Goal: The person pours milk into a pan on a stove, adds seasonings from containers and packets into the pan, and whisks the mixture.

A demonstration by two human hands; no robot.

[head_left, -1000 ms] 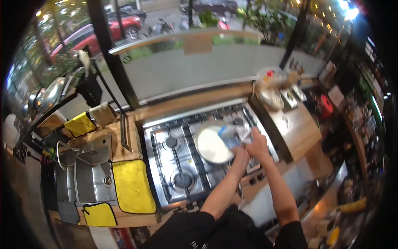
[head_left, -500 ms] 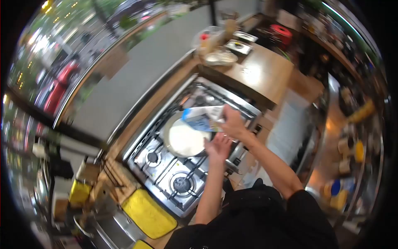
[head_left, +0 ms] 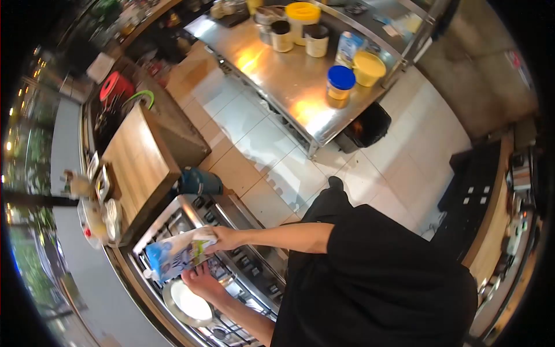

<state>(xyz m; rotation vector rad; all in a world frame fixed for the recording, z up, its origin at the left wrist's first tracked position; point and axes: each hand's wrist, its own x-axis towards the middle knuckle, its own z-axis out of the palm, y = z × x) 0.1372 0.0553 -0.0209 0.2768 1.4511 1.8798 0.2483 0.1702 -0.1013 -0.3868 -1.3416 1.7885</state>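
A blue and white carton (head_left: 179, 252) is tilted over the stove, with its blue end and white cap toward the left. My right hand (head_left: 224, 238) grips its other end. Against the carton's near side, the fingers of my left hand (head_left: 202, 281) are partly bent. Just below both hands, a round pan with white contents (head_left: 192, 303) rests on the gas stove (head_left: 267, 294). The spout area is small, and whether anything flows from it cannot be made out.
A wooden counter (head_left: 140, 165) adjoins the stove. Beyond the tiled floor stands a steel table (head_left: 254, 63) with yellow-lidded tubs, a blue-lidded tub (head_left: 340, 81) and jars. A black bin (head_left: 370, 126) is beside it. A blue-green container (head_left: 200, 181) stands near the stove.
The view has swung right toward the steel table and floor. My right hand still holds the carton. My left hand, earlier spread beside the pan, now touches the carton.
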